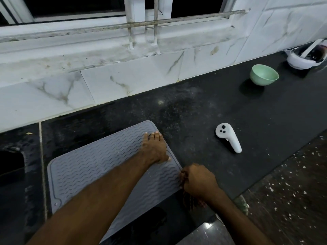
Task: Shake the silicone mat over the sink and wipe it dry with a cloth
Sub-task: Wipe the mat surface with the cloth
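A grey silicone mat (88, 174) with a wavy ribbed surface lies flat on the black counter (194, 106), its near corner reaching over the counter's front edge. My left hand (155, 149) rests palm down on the mat's far right part, fingers stretched out. My right hand (200, 181) is closed at the mat's right edge. A dark, reddish patterned cloth (190, 200) hangs from under that fist, mostly hidden by it. At the far left, a dark opening that looks like the sink (10, 165) is cut into the counter.
A white hand controller (228, 137) lies on the counter right of the mat. A pale green bowl (263, 76) and a white headset (306, 57) stand further back right. A white marble-tiled wall and window sill run along the back. Speckled floor shows at the lower right.
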